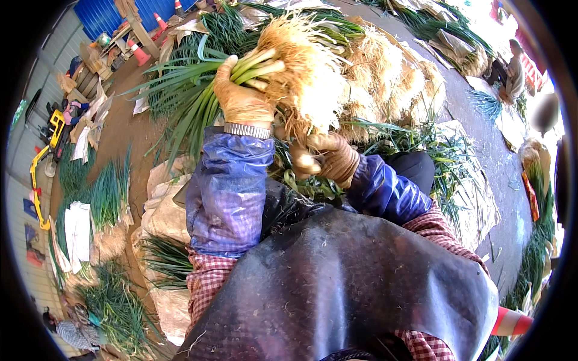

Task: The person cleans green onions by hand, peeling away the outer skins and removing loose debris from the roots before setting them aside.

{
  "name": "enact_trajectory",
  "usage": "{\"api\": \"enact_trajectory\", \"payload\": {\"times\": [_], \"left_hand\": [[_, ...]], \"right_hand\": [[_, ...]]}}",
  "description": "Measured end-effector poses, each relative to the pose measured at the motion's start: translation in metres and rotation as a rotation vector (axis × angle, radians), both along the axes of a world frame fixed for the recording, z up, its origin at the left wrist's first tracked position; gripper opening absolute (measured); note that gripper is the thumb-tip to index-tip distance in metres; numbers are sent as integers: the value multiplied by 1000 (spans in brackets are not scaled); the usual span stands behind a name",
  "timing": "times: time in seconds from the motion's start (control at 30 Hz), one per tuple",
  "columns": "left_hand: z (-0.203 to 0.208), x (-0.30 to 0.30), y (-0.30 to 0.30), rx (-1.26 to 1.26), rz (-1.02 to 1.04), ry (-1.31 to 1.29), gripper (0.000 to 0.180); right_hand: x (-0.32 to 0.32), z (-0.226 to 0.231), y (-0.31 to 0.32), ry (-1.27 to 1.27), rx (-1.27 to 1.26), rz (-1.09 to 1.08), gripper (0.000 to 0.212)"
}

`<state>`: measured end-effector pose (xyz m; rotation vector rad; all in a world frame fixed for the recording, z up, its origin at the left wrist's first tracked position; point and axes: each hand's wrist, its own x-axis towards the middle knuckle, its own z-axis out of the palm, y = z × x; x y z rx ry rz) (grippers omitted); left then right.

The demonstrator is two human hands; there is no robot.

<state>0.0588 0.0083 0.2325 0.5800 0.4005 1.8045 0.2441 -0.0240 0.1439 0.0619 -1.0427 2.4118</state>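
My left hand [241, 99], in a tan glove, is closed round a bunch of green onions [260, 67]. Their pale stalks and shaggy, straw-coloured roots [304, 72] point right, while the green leaves spread left. Just below the roots is my right hand [334, 157], also gloved, with its fingers curled in and partly smeared by motion. Whatever those fingers hold, if anything, I cannot make out. Loose green leaves [319, 188] lie beneath that hand. Beyond it rests a pile of more green onions with bushy roots [385, 78].
A dark apron [337, 283] covers my lap. Onion bundles [111, 189] and sacking [165, 207] lie on the left floor. Traffic cones [138, 53] stand at the far left, beside a yellow machine [55, 129]. Another person [515, 72] sits at the far right.
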Motion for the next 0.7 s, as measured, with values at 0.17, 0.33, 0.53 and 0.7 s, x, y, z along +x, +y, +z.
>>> {"api": "enact_trajectory", "payload": {"times": [0.17,0.33,0.53,0.7], "left_hand": [[-30,-43,31,-228,251,-257,24],[-81,-190,36,141,-1,-162,19],[-18,-132,-93,78,-446,-107,38],[-5,-94,-115,307,-887,-39,58]], "right_hand": [[31,-9,-8,21,3,33,32],[102,-7,-18,94,285,-154,27],[137,-32,44,-1813,1632,-823,82],[119,-29,58,-752,1358,-812,90]]}}
